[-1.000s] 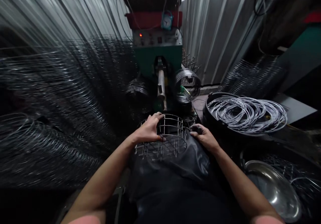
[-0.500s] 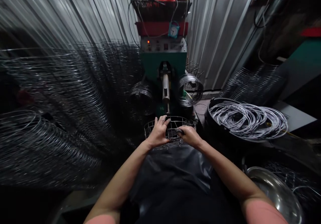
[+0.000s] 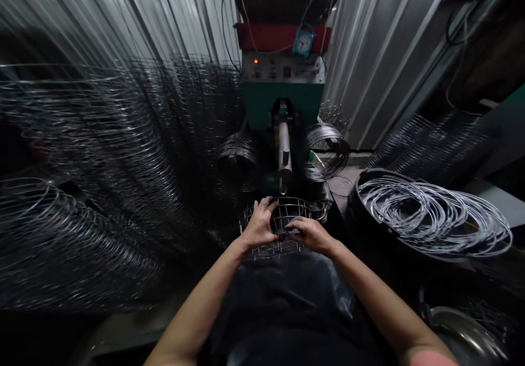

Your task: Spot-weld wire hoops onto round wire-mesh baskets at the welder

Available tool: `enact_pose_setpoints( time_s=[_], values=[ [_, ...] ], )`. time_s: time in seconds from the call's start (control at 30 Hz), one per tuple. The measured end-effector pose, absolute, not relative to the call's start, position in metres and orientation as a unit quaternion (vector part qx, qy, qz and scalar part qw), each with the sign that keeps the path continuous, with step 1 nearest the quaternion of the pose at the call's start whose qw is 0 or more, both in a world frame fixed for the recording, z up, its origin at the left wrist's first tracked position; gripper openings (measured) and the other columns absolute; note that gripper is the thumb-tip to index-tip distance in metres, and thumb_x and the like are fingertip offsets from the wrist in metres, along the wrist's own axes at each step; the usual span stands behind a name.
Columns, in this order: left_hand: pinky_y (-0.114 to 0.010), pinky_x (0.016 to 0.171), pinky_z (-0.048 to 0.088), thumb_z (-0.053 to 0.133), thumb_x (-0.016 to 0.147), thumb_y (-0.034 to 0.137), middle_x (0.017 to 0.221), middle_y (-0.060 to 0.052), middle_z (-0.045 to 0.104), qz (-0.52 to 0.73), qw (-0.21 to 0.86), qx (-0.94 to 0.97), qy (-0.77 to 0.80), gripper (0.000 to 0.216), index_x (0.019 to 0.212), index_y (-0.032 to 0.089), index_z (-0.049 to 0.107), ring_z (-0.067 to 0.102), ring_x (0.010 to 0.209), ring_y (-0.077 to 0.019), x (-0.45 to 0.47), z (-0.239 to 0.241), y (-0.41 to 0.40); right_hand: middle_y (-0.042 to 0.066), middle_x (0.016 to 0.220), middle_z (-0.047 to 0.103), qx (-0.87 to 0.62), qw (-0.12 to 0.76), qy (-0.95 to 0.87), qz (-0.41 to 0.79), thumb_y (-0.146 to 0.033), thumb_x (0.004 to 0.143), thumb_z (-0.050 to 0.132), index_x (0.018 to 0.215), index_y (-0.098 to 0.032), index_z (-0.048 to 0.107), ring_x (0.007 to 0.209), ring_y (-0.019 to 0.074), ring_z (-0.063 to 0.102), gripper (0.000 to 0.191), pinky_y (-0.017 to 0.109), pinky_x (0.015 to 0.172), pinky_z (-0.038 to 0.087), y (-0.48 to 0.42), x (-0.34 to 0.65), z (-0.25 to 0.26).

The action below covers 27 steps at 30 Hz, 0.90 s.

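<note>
Wire basket (image 3: 288, 213) sits on the person's side of the green machine (image 3: 260, 97), rounded, with no clear long axis; both hands equally near, left hand (image 3: 259, 226) clasping its side away from the machine, right hand (image 3: 314, 236) curled there, what it pinches unclear

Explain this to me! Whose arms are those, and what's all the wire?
Those bare arms belong to the person wearing the camera on their head; it looks forward and down. The bare left hand grips a round, basket-like silver wire frame. The bare right hand is at its near side, with something small and dark, too unclear to name. Beyond stands a boxy green machine with a glowing red light. On the right, a round black tub carries loops of silver wire; on the left are tall stacks of shiny grey wire.
</note>
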State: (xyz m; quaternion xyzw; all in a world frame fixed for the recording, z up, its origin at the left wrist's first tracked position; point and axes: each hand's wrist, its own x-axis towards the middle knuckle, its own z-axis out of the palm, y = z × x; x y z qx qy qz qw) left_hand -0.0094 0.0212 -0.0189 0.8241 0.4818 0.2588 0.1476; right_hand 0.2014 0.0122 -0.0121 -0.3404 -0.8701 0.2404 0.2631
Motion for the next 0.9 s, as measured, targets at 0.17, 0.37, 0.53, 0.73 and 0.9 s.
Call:
enact_pose_setpoints(
  time_s=[0.17,0.37,0.53,0.73,0.9],
  values=[
    [-0.061,0.111,0.010,0.082,0.054,0.036,0.143,-0.024,0.029,0.258,0.160,0.820,0.485,0.096,0.134,0.013,0.035,0.022,0.137,-0.0378,-0.015,-0.029,0.038,0.004,0.086,0.067,-0.366,0.246,-0.866,0.234,-0.031,0.087,0.056,0.093,-0.022,0.068,0.080,0.0176,0.063,0.016,0.026,0.070,0.047,0.028,0.195,-0.022],
    [-0.060,0.111,0.010,0.083,0.055,0.039,0.144,-0.023,0.028,0.256,0.170,0.825,0.474,0.098,0.136,0.014,0.034,0.022,0.137,-0.0372,-0.018,-0.042,0.050,0.004,0.081,0.065,-0.340,0.276,-0.868,0.236,-0.023,0.087,0.054,0.088,-0.020,0.066,0.074,0.0165,0.062,0.013,0.025,0.065,0.045,0.039,0.195,-0.036],
    [-0.058,0.112,0.009,0.083,0.055,0.039,0.144,-0.024,0.028,0.256,0.179,0.820,0.480,0.099,0.136,0.011,0.034,0.021,0.138,-0.0367,-0.022,-0.051,0.055,0.004,0.083,0.065,-0.345,0.262,-0.873,0.222,-0.013,0.082,0.057,0.090,-0.019,0.066,0.076,0.0155,0.061,0.013,0.022,0.065,0.044,0.043,0.193,-0.043],
    [-0.058,0.112,0.010,0.082,0.057,0.040,0.145,-0.021,0.028,0.278,0.183,0.809,0.484,0.095,0.136,0.016,0.035,0.020,0.138,-0.0341,-0.024,-0.049,0.071,0.004,0.081,0.065,-0.361,0.253,-0.877,0.191,-0.012,0.080,0.062,0.089,-0.019,0.066,0.074,0.0153,0.061,0.011,0.021,0.064,0.043,0.061,0.187,-0.039],
    [-0.059,0.111,0.013,0.082,0.056,0.038,0.143,-0.022,0.030,0.258,0.205,0.802,0.498,0.092,0.134,0.015,0.039,0.023,0.137,-0.0354,-0.023,-0.046,0.082,0.003,0.079,0.065,-0.379,0.267,-0.866,0.188,-0.015,0.081,0.065,0.083,-0.019,0.066,0.073,0.0145,0.061,0.005,0.021,0.064,0.043,0.071,0.184,-0.036]
  ],
)
